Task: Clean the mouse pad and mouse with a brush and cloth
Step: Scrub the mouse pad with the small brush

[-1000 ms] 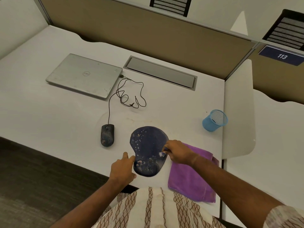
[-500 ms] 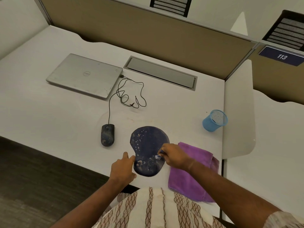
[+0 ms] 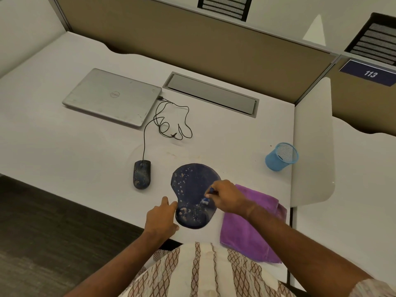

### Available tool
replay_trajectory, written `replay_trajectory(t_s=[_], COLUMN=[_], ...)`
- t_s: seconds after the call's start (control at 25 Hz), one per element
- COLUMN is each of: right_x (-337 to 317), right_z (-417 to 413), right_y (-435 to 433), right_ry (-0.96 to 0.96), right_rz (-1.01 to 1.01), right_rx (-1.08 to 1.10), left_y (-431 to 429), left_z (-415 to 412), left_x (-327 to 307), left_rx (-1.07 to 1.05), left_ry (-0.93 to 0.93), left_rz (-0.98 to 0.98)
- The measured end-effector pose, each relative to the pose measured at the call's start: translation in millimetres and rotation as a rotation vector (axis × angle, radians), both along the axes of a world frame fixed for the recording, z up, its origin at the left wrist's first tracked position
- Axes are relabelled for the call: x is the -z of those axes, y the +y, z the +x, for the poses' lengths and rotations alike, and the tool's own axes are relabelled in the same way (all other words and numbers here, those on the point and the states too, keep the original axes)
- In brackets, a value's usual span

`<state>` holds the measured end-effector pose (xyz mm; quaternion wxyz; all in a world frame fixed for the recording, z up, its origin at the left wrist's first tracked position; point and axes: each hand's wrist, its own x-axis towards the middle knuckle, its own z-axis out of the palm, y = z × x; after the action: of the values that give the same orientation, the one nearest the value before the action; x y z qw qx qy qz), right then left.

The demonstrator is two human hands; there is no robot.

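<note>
Pad (image 3: 192, 185), speckled with pale debris, lies at the desk's (image 3: 85, 157) near edge. Right hand (image 3: 228, 199) pinches the brush (image 3: 206, 200), bristles on the pad's lower right. Left hand (image 3: 160, 219) rests flat, fingers relaxed, steadying the left rim. Recommended: short outward strokes, light pressure, pad held firm. Mouse (image 3: 141, 174) lies left, cloth (image 3: 252, 224) just right.
</note>
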<state>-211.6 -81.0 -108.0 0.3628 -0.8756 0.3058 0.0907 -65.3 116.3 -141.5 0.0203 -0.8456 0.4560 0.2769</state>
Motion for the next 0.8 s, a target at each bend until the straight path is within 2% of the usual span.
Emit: replay_trajectory(t_s=[0.12, 0.28, 0.52, 0.8], right_x=[8, 17, 13, 10], right_z=[3, -9, -17, 11], right_y=[13, 8, -7, 9], right_ry=[-0.047, 0.026, 0.188, -0.057], right_rz=[0.062, 0.101, 0.086, 0.152], right_rx=[0.059, 0.084, -0.011, 0.116], left_y=[0, 0, -1, -2], left_z=[0, 0, 0, 0], left_x=[0, 0, 1, 2], left_rx=[0.005, 0.002, -0.009, -0.022], left_ry=[0.000, -0.004, -0.005, 0.007], left_rz=[0.006, 0.003, 0.003, 0.005])
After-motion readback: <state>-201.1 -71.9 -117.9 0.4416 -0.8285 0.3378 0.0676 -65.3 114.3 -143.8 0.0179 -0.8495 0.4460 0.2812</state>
